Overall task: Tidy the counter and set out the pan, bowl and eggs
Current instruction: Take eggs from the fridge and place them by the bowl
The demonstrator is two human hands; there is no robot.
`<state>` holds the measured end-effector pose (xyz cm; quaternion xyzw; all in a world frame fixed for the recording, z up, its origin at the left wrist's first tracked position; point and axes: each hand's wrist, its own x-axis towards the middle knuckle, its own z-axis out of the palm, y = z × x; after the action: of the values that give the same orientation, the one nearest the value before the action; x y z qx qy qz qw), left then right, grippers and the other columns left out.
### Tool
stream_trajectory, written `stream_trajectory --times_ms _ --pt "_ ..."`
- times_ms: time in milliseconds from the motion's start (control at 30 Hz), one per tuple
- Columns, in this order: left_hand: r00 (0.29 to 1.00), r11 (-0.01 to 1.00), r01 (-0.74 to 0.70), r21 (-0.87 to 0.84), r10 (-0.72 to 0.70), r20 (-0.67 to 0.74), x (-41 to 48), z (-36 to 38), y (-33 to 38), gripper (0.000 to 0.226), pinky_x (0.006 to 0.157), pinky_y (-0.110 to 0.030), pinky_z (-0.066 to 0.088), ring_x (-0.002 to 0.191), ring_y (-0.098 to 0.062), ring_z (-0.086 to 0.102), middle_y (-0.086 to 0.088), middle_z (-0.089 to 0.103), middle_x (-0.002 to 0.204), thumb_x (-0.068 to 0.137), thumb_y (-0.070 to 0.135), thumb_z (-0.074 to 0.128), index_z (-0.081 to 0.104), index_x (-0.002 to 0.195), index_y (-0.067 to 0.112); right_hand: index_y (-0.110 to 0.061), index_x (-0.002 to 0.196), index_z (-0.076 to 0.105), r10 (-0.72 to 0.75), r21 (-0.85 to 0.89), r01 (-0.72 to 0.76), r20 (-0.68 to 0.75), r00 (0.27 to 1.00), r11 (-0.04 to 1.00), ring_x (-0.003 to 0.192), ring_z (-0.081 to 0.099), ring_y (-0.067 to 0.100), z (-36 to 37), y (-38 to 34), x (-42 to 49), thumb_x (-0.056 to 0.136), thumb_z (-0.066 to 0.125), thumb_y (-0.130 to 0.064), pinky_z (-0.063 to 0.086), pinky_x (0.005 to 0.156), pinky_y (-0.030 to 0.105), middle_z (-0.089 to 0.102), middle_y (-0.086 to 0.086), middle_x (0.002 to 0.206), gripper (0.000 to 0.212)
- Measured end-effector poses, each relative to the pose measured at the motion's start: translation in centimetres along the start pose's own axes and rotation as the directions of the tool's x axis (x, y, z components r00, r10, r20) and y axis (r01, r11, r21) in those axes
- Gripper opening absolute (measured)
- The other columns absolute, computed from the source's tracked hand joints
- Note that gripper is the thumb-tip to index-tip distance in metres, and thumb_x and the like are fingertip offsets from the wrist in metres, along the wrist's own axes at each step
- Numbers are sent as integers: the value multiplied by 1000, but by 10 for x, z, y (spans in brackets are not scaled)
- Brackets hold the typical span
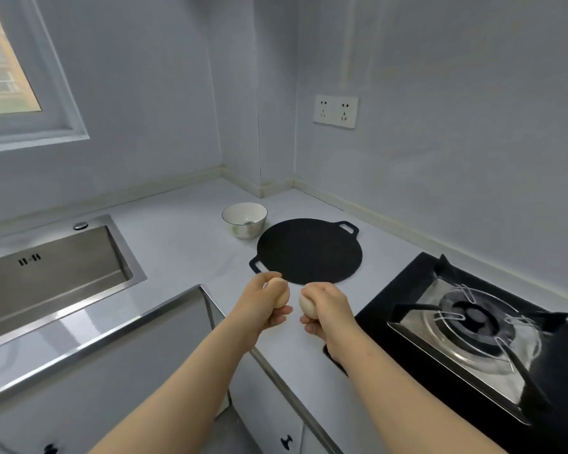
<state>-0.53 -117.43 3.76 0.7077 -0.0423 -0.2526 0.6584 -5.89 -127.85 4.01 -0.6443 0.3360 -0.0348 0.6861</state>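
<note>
A flat black pan (309, 250) with two loop handles lies on the white counter (184, 244). A white bowl (244, 220) stands just behind its left edge. My left hand (264, 306) grips a pale egg (279, 293) over the counter, just in front of the pan. My right hand (325, 311) grips a second pale egg (307, 306) beside it. The two eggs are close together, a small gap between them.
A steel sink (56, 270) is set into the counter at the left. A black gas hob (473, 326) with a burner grate sits at the right. A double wall socket (335, 111) is above the pan. The counter's metal-edged inner corner is below my hands.
</note>
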Motion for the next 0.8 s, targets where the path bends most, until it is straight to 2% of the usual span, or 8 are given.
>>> stream_trajectory --times_ms 67,167,233,367,467,600,800 --pt "1000 1000 -3 13 3 -11 24 -9 6 23 63 -24 49 74 -15 61 -3 56 96 93 21 46 51 115 22 -20 98 53 -18 5 17 22 1000 1000 70 52 16 10 -9 20 90 46 -14 49 64 28 55 5 85 12" --pt "1000 1000 -15 14 16 -25 69 -23 22 15 62 -23 50 70 -14 59 -3 54 92 93 18 44 51 107 22 -20 94 54 -40 12 40 28 999 999 69 52 16 27 -29 68 91 47 -14 50 68 30 54 4 84 10" --pt "999 1000 0 1 0 -53 99 -31 34 17 59 -22 51 69 -15 59 -5 54 90 94 18 43 49 109 21 -19 99 54 -11 21 11 26 1000 1000 70 53 17 38 -44 99 92 48 -15 52 72 31 53 6 84 9" --pt "993 1000 13 3 -13 -119 151 -51 55 20 63 -24 53 69 -17 58 -5 52 86 93 16 43 47 113 17 -17 104 54 2 42 -5 62 998 999 68 52 16 61 -66 150 91 50 -16 50 66 28 53 6 83 13" --pt "985 998 53 -38 -59 -165 175 -66 60 18 67 -26 54 72 -19 58 -6 50 86 93 14 41 46 110 15 -16 109 54 40 35 -42 69 997 998 69 52 17 74 -70 171 91 49 -16 50 70 31 53 6 84 19" --pt "964 986 130 -104 -150 -218 215 -89 62 19 70 -32 55 74 -22 59 -8 49 91 93 12 40 45 111 11 -17 107 54 70 42 -72 57 996 997 72 54 17 87 -76 202 92 51 -17 52 69 30 53 6 88 15" --pt "964 977 200 -78 -211 -161 266 -112 61 12 62 -31 54 72 -21 57 -10 51 90 95 15 42 47 106 12 -18 102 52 134 53 -132 -32 990 990 77 55 19 115 -80 236 93 51 -18 54 73 32 52 7 89 10"
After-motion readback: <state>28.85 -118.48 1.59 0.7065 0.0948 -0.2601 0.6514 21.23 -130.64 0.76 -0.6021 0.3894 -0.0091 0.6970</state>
